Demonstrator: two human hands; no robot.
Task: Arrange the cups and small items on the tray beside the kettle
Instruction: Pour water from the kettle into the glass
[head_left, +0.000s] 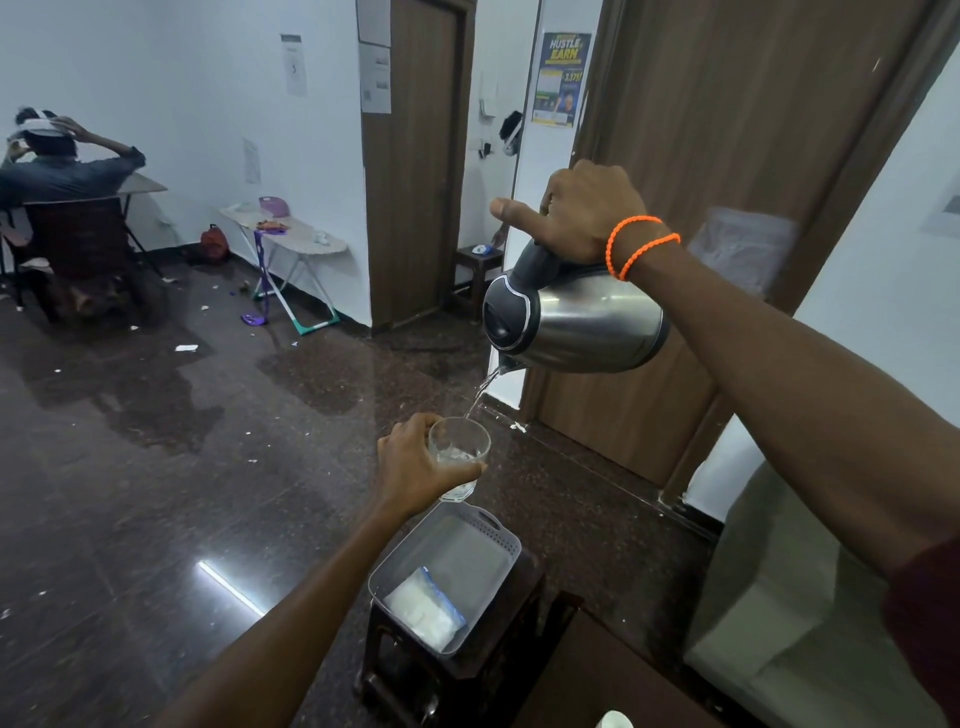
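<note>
While my right hand (582, 213) grips the tilted steel kettle (576, 317) at center right, my left hand (415, 465) clasps the glass tumbler (460, 457) directly above the grey tray (506, 540), lower center.

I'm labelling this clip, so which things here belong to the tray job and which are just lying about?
In the job: kettle in the right hand, glass in the left hand, grey tray, white packet.

Lying about: ironing board, red bag, poster.
</note>
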